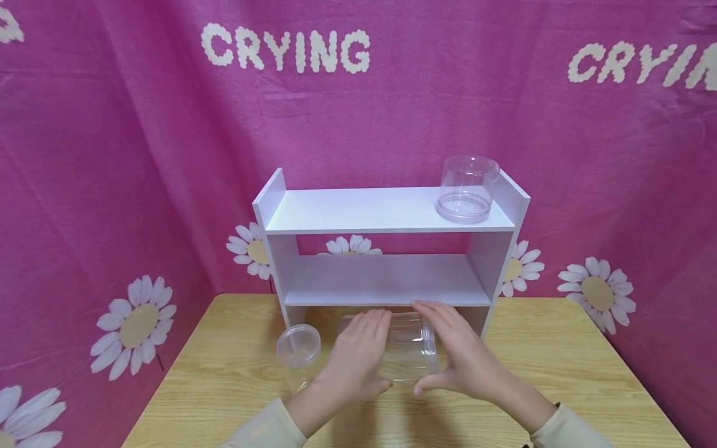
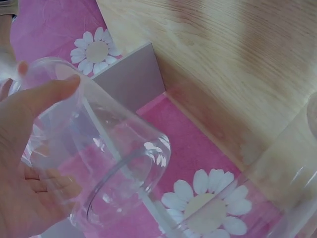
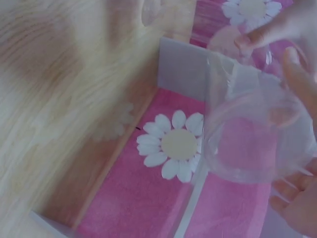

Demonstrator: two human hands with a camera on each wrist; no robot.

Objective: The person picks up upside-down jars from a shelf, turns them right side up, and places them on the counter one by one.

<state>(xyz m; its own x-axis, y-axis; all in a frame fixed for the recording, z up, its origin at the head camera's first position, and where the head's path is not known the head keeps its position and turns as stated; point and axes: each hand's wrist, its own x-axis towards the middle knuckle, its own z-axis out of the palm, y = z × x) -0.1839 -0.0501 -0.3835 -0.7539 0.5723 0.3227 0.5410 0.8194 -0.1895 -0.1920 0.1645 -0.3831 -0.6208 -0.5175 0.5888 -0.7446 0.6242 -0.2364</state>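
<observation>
Between both hands a clear plastic jar (image 1: 406, 348) is held on its side, in front of the white shelf (image 1: 386, 280). My left hand (image 1: 355, 358) grips the jar's left end, thumb below and fingers over the top. At the ridged right end, my right hand (image 1: 465, 358) curls round it in the same way. The left wrist view shows the jar (image 2: 119, 148) see-through, with the left thumb across its side. In the right wrist view, the jar's round end (image 3: 242, 144) faces the camera.
A second clear jar (image 1: 299, 348) stands on the wooden table (image 1: 224, 367), close to my left forearm. Another clear jar (image 1: 467, 186) sits on the top board at the right. Behind the shelf hangs a pink curtain (image 1: 392, 112) with daisies.
</observation>
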